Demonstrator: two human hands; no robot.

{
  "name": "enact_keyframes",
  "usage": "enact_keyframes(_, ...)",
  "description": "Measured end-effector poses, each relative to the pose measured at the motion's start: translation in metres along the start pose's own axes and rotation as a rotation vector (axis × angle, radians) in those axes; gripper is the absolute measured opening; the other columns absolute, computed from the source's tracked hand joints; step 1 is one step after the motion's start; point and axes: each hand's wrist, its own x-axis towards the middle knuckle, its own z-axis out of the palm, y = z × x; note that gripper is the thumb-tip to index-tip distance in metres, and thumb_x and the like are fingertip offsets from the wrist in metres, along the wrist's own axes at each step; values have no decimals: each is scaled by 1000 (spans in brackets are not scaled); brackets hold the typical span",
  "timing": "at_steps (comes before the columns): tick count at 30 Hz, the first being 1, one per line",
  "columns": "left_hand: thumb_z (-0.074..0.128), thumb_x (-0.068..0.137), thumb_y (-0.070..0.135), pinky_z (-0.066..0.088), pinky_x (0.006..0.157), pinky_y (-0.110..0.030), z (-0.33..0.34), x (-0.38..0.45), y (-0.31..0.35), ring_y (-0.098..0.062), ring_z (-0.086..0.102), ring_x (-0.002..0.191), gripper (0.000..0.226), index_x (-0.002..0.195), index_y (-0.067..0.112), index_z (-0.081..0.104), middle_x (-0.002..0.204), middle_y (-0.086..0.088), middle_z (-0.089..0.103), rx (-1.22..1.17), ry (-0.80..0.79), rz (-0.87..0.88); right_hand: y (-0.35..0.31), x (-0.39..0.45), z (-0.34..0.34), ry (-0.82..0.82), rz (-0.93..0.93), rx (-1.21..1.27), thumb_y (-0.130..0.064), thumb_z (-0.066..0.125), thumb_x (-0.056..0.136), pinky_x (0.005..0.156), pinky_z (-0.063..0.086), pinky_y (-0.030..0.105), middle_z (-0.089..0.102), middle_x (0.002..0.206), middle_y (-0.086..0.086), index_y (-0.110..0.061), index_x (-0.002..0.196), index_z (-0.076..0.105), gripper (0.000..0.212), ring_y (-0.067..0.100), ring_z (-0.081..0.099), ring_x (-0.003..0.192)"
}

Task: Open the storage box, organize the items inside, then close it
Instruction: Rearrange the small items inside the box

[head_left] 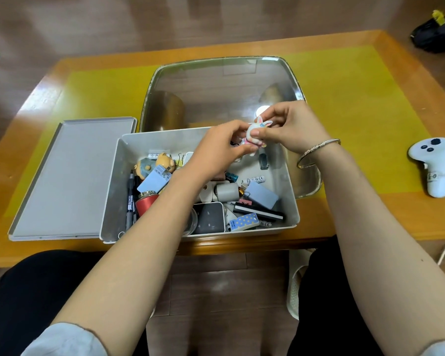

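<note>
head view looks down on our wooden table with its yellow mat, and a metal tray lying behind the work. next in size is the grey lid, already off and lying flat just left of the storage box, touching its side. the box sits open at the table's near edge, crowded with loose bits: a dark power bank near the front wall, pens along the left wall, a red spool, a bear figure, pale cards and binder clips. off to the right, well apart, rests a white controller.

above the far half of the box our left hand and right hand meet on a small rabbit charm. both hands are closed to a pinch on it, the left fingertips on its lower edge, the right thumb and forefinger on its ears and upper body; the other fingers curl loosely.

we judge the sorting has barely begun, since the contents lie jumbled. to do this step well we should keep the pinch light, check whether anything trails from the charm, which we cannot tell here, then lay it with the other figures or out on the lid, grouping like with like so that flat things stack and the lid will seat cleanly.
</note>
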Motion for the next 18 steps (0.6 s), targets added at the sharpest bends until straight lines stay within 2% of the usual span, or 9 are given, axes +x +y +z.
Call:
enact_keyframes(4, 70, 84, 10, 41, 63, -6, 2, -1, -1, 5, 54, 68, 25, 108, 9, 63, 88, 3, 63, -62, -22, -58, 0, 0, -2, -36, -16, 49, -10, 74, 78, 67, 54, 21, 70, 74, -1, -24, 84, 70, 16, 3, 64, 65)
enact_keyframes(8, 66, 88, 11, 38, 65, -5, 0, -1, -8, -3, 53, 75, 22, 108, 8, 59, 89, 5, 60, -26, -9, -96, 0, 4, -3, 43, -33, 22, -10, 73, 80, 62, 50, 13, 69, 80, 5, -18, 97, 69, 20, -4, 60, 60)
enact_keyframes(11, 65, 88, 13, 40, 72, -16, 0, 0, -11, -10, 53, 83, 23, 109, 9, 56, 93, 3, 59, -7, -16, -93, 0, 5, 0, 48, -42, -114, -14, 75, 79, 64, 45, 8, 69, 83, 0, -24, 97, 69, 21, -9, 55, 59)
enact_keyframes(13, 66, 88, 14, 40, 73, -16, 1, 1, -12, -11, 53, 86, 24, 109, 10, 55, 94, 5, 58, -3, -25, -84, -2, 4, 2, 36, -48, -140, -16, 75, 79, 64, 45, 11, 70, 82, -1, -23, 94, 72, 17, -7, 56, 62)
enact_keyframes(16, 68, 86, 15, 42, 75, -19, 3, 1, -11, -12, 54, 86, 26, 107, 11, 54, 96, 3, 60, -8, -14, -81, -5, 4, 4, 42, -46, -156, -15, 74, 79, 69, 50, 22, 72, 82, 3, -17, 90, 75, 11, 4, 60, 70)
enact_keyframes(18, 70, 84, 14, 42, 72, -18, 5, 0, -11, -12, 55, 85, 27, 105, 10, 55, 95, 3, 60, -1, 5, -75, -5, 4, 4, 45, -44, -179, -15, 74, 78, 63, 46, 16, 71, 77, 0, -17, 88, 75, 10, -4, 56, 62)
